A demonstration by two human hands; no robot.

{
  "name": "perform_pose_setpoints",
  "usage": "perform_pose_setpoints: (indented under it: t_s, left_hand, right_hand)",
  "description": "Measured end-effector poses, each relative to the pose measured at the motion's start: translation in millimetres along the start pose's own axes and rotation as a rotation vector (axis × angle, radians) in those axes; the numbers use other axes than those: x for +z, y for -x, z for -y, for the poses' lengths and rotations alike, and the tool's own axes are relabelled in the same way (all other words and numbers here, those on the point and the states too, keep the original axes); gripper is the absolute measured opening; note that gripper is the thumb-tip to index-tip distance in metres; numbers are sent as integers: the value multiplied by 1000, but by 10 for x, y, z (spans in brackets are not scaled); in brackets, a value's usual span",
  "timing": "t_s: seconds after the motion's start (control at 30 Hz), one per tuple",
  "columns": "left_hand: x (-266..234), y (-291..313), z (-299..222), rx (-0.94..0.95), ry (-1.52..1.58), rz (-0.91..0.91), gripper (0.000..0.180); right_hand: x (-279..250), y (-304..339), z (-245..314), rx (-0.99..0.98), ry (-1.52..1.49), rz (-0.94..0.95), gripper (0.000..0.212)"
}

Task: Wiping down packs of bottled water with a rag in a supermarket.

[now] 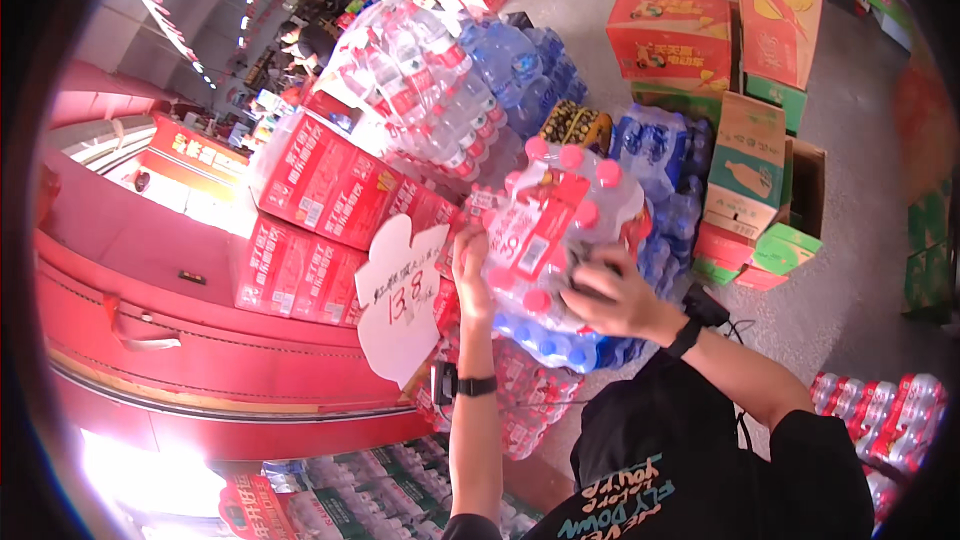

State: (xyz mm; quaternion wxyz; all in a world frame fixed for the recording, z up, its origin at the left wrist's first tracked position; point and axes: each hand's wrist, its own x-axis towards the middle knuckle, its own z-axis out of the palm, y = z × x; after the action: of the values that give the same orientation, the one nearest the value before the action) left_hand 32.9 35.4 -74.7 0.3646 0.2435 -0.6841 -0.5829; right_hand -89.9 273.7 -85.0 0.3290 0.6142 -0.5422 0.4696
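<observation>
A shrink-wrapped pack of water bottles (535,240) with pinkish-red caps and a red and white label is between my hands, tilted, in the middle of the head view. My left hand (472,272) presses against its left side, with the fingers partly hidden behind the wrap. Curled over the near right part of the pack is my right hand (625,298); a small dark patch shows by its fingertips, too unclear to name. Blue-capped bottle packs (550,342) lie just below and behind the held pack. A white handwritten price sign (400,305) stands close to my left wrist.
Red cartons (325,180) are stacked at the left, with large packs of red-labelled bottles (420,80) beyond. Big blue water bottles (520,65) stand farther back. On the right are fruit-printed cartons (745,165); more packs of bottles (880,410) sit at the lower right.
</observation>
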Motion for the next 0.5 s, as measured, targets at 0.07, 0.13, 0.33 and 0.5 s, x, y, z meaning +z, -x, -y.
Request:
perform_pose_setpoints:
  t_s: [0.07, 0.13, 0.33, 0.5]
  left_hand:
    - [155, -18, -125, -9, -64, -11, 39]
    - [-45, -53, -50, 18, -90, 1, 40]
    - [-470, 59, 399, 53, -191, -91, 50]
    - [-116, 205, 210, -58, -80, -114, 54]
  right_hand:
    - [152, 406, -126, -106, 12, -6, 32]
    - [236, 649, -165, -118, -25, 65, 25]
    - [117, 983, -185, 1, -309, 320, 24]
    - [-138, -2, -378, -61, -269, 32, 30]
